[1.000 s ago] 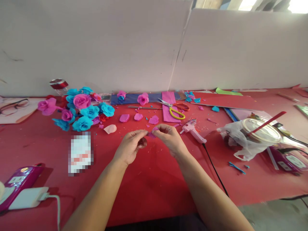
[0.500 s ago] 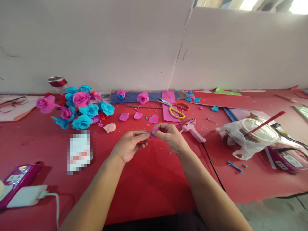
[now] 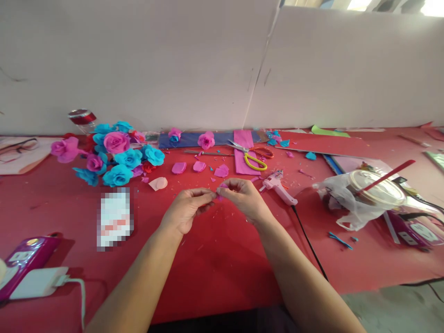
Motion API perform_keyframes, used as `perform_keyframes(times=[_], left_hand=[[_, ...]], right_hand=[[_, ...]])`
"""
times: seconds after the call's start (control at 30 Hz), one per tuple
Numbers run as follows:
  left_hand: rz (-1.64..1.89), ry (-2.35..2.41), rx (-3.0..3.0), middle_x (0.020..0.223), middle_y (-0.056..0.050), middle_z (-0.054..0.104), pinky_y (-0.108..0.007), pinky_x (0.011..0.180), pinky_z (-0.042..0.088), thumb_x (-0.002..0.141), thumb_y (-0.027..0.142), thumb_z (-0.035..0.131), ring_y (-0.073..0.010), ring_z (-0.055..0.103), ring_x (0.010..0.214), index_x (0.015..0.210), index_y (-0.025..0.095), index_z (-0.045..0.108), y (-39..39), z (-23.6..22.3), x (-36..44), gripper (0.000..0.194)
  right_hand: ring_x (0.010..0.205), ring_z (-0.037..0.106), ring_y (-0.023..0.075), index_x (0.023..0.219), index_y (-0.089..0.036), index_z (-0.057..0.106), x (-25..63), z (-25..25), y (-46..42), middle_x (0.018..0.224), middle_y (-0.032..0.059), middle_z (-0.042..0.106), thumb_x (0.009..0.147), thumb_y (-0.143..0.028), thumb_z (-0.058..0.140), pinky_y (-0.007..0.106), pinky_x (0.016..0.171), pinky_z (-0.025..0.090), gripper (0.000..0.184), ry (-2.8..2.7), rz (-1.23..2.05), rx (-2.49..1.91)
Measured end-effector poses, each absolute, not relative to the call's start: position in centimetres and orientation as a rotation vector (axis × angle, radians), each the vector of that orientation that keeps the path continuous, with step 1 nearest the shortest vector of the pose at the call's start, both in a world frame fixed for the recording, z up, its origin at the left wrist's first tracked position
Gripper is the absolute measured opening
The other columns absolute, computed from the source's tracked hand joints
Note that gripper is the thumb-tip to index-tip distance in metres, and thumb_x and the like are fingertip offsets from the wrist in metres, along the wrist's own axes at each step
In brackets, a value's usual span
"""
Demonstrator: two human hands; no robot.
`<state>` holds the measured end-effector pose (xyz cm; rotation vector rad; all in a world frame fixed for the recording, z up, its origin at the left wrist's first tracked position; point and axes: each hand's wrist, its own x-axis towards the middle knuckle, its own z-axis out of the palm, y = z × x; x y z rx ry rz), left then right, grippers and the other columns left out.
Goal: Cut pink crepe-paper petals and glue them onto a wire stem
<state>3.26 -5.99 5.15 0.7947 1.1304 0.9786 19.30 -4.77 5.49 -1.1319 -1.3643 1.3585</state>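
Observation:
Between my fingertips is a small piece of magenta crepe paper (image 3: 219, 197), shaped like a petal and mostly covered by the fingers. My left hand (image 3: 189, 208) pinches its left edge between thumb and forefinger. From the other side my right hand (image 3: 244, 198) pinches it too, with the fingers curled. Just beyond the hands lie cut magenta petals: one on the left (image 3: 179, 168), one in the middle (image 3: 199, 166) and a looser one (image 3: 221, 171). A pale pink paper piece (image 3: 158, 184) rests left of them.
Yellow-and-orange-handled scissors (image 3: 255, 161) lie on folded magenta paper (image 3: 243, 136). A pink glue gun (image 3: 278, 188) with a black cord is right of my hands. Blue and pink paper roses (image 3: 118, 159) stand at left. A bagged tub (image 3: 378, 187) and a power strip (image 3: 412, 231) are at right.
My fingers have shifted slightly on the magenta paper, and less of it shows above them. The view has moved very little; the things on the table stay put.

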Motion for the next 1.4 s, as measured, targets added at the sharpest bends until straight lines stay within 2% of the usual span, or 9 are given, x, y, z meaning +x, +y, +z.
perform_keyframes(times=[0.23,0.37,0.5,0.6,0.7,0.87,1.1,1.4], left_hand=[[0.832,1.135,0.928,0.068,-0.002,0.066,-0.021,0.057,0.038,0.058,0.029,0.083,-0.0089,0.054,0.060,0.078,0.018,0.073,-6.3,5.5,2.8,0.025],[0.833,1.136,1.017,0.065,-0.002,0.065,-0.022,0.057,0.039,0.061,0.028,0.080,-0.0088,0.053,0.058,0.073,0.016,0.074,-6.4,5.6,2.9,0.018],[0.785,1.098,0.923,0.073,-0.003,0.067,-0.025,0.063,0.046,0.057,0.022,0.082,-0.0122,0.061,0.065,0.077,0.017,0.073,-6.6,6.1,2.7,0.023],[0.823,1.071,0.877,0.080,-0.002,0.068,-0.027,0.064,0.050,0.059,0.026,0.083,-0.0127,0.063,0.065,0.083,0.018,0.072,-6.5,6.1,2.7,0.028],[0.884,1.064,0.886,0.080,-0.004,0.069,-0.026,0.063,0.051,0.062,0.032,0.081,-0.0114,0.062,0.062,0.080,0.017,0.073,-6.3,5.7,2.9,0.024],[0.857,1.063,0.906,0.074,-0.005,0.070,-0.023,0.063,0.050,0.063,0.029,0.080,-0.0113,0.063,0.063,0.077,0.015,0.075,-6.1,5.2,2.8,0.021],[0.906,1.035,0.776,0.078,-0.004,0.072,-0.019,0.062,0.048,0.059,0.025,0.082,-0.0082,0.061,0.064,0.075,0.016,0.075,-5.8,5.2,2.4,0.020],[0.926,1.045,0.709,0.075,-0.003,0.072,-0.019,0.066,0.048,0.055,0.024,0.084,-0.0083,0.061,0.067,0.072,0.015,0.075,-5.7,5.1,2.5,0.022]], right_hand=[[0.059,0.051,0.0123,0.062,-0.018,0.065,19.3,5.7,-4.8,0.061,-0.0024,0.061,0.069,-0.025,0.064,0.026,0.061,0.038,0.010,-1.340,1.382,-1.147],[0.058,0.050,0.0116,0.062,-0.018,0.066,19.3,5.8,-4.8,0.060,-0.0032,0.060,0.067,-0.026,0.066,0.025,0.060,0.037,0.010,-1.313,1.380,-1.163],[0.058,0.050,0.0117,0.063,-0.018,0.066,19.4,5.7,-4.7,0.060,-0.0027,0.060,0.069,-0.027,0.066,0.026,0.059,0.037,0.011,-1.324,1.374,-1.177],[0.060,0.052,0.0120,0.064,-0.018,0.068,19.6,5.6,-4.6,0.061,-0.0020,0.062,0.069,-0.026,0.066,0.026,0.062,0.038,0.010,-1.346,1.381,-1.166],[0.062,0.054,0.0127,0.065,-0.018,0.068,19.7,5.5,-4.5,0.063,-0.0016,0.064,0.070,-0.026,0.065,0.027,0.065,0.040,0.010,-1.372,1.401,-1.127],[0.061,0.052,0.0121,0.065,-0.018,0.069,19.8,5.5,-4.6,0.062,-0.0023,0.063,0.070,-0.026,0.066,0.026,0.063,0.038,0.010,-1.414,1.402,-1.149],[0.068,0.057,0.0138,0.069,-0.017,0.071,19.7,5.9,-4.8,0.067,-0.0002,0.066,0.071,-0.036,0.069,0.027,0.070,0.041,0.019,-1.341,1.461,-1.106],[0.072,0.059,0.0149,0.073,-0.017,0.072,19.6,5.9,-4.9,0.069,-0.0001,0.067,0.073,-0.033,0.065,0.028,0.074,0.042,0.017,-1.338,1.464,-1.116]])
